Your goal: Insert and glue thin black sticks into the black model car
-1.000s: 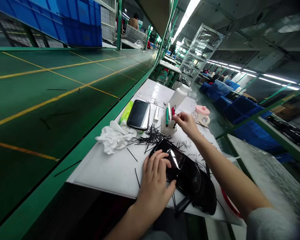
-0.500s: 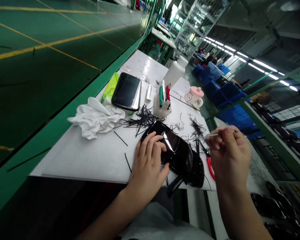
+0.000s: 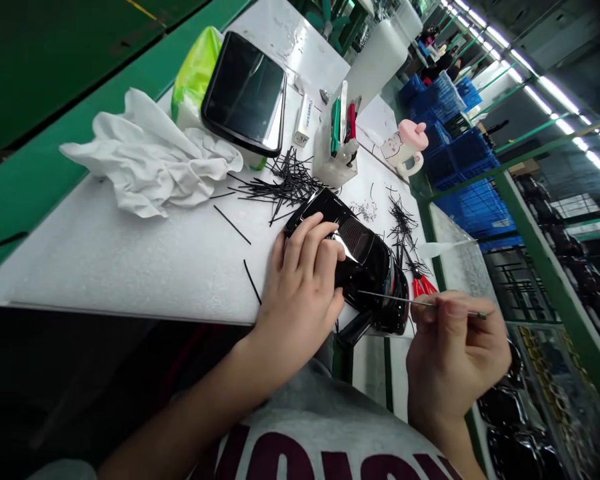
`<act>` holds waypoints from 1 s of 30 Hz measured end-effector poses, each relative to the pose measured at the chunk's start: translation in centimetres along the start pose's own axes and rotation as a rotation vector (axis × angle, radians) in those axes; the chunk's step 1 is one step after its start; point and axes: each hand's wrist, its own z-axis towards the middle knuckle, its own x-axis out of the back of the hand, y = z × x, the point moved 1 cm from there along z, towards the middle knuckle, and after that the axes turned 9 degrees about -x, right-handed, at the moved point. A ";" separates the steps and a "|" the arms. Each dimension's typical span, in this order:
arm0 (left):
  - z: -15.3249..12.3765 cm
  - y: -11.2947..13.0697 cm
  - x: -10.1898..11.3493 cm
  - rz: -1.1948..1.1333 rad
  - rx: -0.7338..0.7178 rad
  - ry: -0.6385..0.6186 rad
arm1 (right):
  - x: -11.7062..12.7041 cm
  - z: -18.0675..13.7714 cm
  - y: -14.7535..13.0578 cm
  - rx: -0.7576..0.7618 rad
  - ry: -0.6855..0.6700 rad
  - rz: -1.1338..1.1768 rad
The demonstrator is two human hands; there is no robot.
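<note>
— Axis of thin, straight, silver-grey metal rod (image 3: 387,295) rel. to long, glossy black, moulded housing (image 3: 375,267)?
— Rod crosses housing's near-R end at a slant; housing itself runs far-L to near-R. Rod tip lies over housing; contact or slight gap, can't tell.
— Which hand nearer tip?
— Left hand (LH) (image 3: 300,287): thumb just beside it. LH fingers curled over housing's L side, small gaps b/w them, thumb apart. Right hand (RH) (image 3: 455,353) sits off housing's near-R end, thumb + fingers pinching rod's rear part, tail poking out past them.
— Containers?
— Small, translucent, boxy holder (image 3: 330,167), just beyond housing's far end: green pen-like tool (image 3: 335,127), red pen-like tool (image 3: 351,122), slim white stick (image 3: 343,103); rest too small to ID. Tall white plastic bottle (image 3: 375,63), farther beyond housing; contents n/v. Cream mug (image 3: 393,150) w/ pink lid (image 3: 413,134) on, beyond housing to R; contents hidden.
— Loose stuff?
— Pile of thin black strips (image 3: 290,183), off housing's far-L end. Red-handled tool (image 3: 423,285), just beside housing's R end.
</note>
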 end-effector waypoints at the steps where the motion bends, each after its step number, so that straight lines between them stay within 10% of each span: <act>1: 0.0 0.0 0.0 -0.008 0.000 0.000 | 0.0 -0.1 0.1 0.025 0.002 -0.035; 30: -0.2 0.0 0.2 -0.101 0.030 0.023 | -0.1 -0.1 1.7 0.282 -0.054 -0.206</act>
